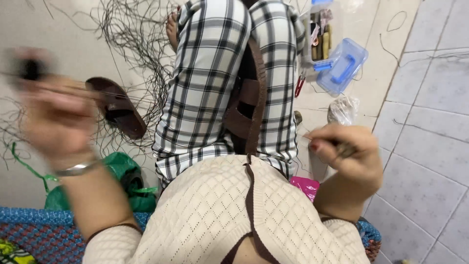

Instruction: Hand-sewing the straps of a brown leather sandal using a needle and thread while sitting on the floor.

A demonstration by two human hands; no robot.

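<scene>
My left hand (pixel 56 115) is raised at the left and blurred by motion, fingers closed around a small dark object (pixel 30 68), with a thin dark thread running off it. A metal bangle (pixel 78 168) sits on that wrist. My right hand (pixel 349 154) is at the right, fingers pinched on a thin needle-like tool (pixel 342 146) whose tip points left. A brown leather strap piece (pixel 249 105) lies between my knees on the plaid trousers (pixel 210 83). I wear a cream knit top with brown trim.
A brown sandal (pixel 117 107) lies on the tiled floor amid tangled dark threads (pixel 132 34). An open blue and clear plastic box (pixel 339 66) with tools, red-handled pliers (pixel 299 85), a crumpled clear bag (pixel 343 110), a green bag (pixel 122 176) and a pink packet (pixel 305 187) lie around.
</scene>
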